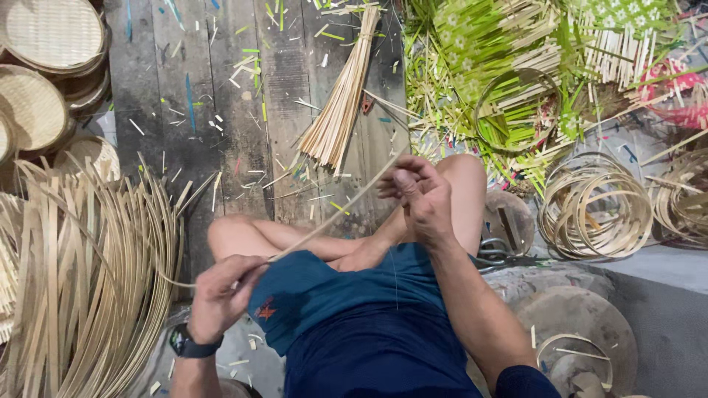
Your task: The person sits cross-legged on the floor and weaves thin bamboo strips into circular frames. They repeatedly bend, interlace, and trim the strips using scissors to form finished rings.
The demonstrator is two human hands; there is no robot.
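I sit cross-legged on a plank floor in dark blue shorts. A long thin bamboo strip [335,214] runs slantwise across my lap. My left hand [221,295], with a dark watch on its wrist, pinches the strip's lower end near my left knee. My right hand [417,191] grips the upper end above my right knee, fingers curled around it. A tied bundle of pale bamboo sticks [341,103] lies on the floor just beyond my knees.
A heap of long bent bamboo strips [81,273] fills the left. Woven round trays [44,66] are stacked at top left. Coiled bamboo hoops [594,206] and green-dyed strips [487,66] lie right. Scissors [501,254] rest by my right leg.
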